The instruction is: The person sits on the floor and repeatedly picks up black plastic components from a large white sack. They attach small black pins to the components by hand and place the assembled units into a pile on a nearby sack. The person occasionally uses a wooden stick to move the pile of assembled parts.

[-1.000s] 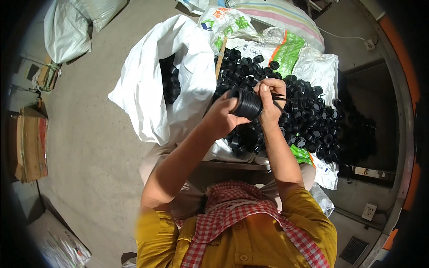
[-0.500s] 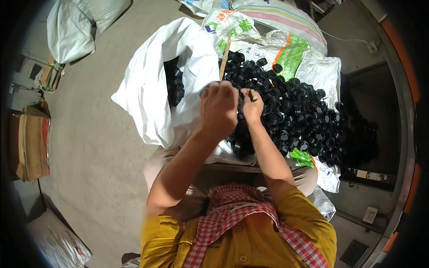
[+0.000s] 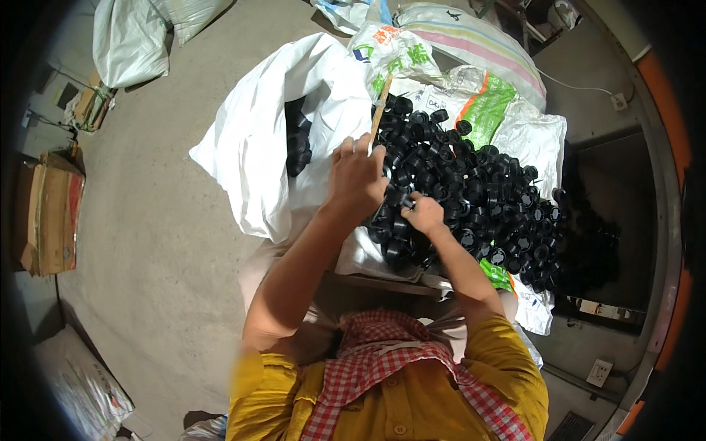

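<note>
Two bare hands meet at one heap of black caps (image 3: 489, 192), too many and too overlapped to count. The right hand (image 3: 426, 214) pinches one black cap (image 3: 398, 197) at the heap's near left edge; the left hand (image 3: 358, 176) is back-up just beside it, its grip hidden. That hand also covers part of one open white sack (image 3: 239, 140) with more black pieces inside, and the lower end of one wooden stick (image 3: 382, 106). Beyond lies one striped sack (image 3: 482, 37); printed bags (image 3: 491, 110) under the heap carry orange and green lettering.
</note>
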`<state>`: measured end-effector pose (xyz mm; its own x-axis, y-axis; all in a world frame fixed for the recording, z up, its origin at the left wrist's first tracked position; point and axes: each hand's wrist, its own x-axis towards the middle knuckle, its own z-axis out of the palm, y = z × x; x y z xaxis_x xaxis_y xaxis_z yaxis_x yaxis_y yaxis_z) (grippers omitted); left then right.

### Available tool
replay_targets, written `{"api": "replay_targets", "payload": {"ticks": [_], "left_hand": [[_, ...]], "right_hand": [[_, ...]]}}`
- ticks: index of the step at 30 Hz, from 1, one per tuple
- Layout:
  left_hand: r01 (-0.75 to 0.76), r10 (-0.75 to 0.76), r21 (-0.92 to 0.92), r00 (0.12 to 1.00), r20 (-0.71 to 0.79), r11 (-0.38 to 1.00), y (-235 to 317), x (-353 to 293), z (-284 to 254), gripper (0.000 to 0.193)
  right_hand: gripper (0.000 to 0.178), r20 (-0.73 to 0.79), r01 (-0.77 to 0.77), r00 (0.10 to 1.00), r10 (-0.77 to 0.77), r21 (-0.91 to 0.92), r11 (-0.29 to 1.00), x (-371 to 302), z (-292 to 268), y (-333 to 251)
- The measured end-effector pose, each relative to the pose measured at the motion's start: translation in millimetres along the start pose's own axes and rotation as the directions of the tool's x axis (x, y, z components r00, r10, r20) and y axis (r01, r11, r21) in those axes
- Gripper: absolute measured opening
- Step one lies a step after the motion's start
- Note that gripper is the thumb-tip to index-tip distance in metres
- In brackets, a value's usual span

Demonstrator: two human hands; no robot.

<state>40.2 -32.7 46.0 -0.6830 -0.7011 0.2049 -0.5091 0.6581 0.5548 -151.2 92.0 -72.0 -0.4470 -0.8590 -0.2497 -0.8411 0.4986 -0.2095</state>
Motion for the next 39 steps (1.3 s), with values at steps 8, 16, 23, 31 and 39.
{"api": "replay_targets", "payload": {"ticks": [8, 16, 23, 31, 39], "left_hand": [[-0.002, -0.011, -0.418, 1.0, -0.027, 0.908, 10, -3, 17, 0.065], [0.371, 0.024, -0.688, 0.871, 0.491, 0.623, 20, 5, -1, 0.05], [0.059, 0.226, -0.731, 0.931, 0.285, 0.68, 26, -5, -16, 0.041], [-0.813, 0.712, -0.148, 0.568, -0.412, 0.563, 37, -5, -33, 0.02], [0.175, -0.052, -0.985, 0.983, 0.175, -0.007, 11, -3, -21, 0.042]], "right_hand": [[0.02, 0.321, -0.241, 0.928, -0.188, 0.905, 0.352, -41, -113, 28], [0.06, -0.372, 0.533, 0.8, -0.47, 0.08, 0.842, -68, -161, -22], [0.017, -0.265, 0.674, 0.738, -0.621, 0.224, 0.704, -61, -154, -38], [0.029, 0.295, -0.491, 0.71, -0.64, 0.858, -0.15, -78, -145, -32], [0.018, -0.16, -0.008, 0.93, -0.332, 0.892, -0.452, -61, -124, -46]]}}
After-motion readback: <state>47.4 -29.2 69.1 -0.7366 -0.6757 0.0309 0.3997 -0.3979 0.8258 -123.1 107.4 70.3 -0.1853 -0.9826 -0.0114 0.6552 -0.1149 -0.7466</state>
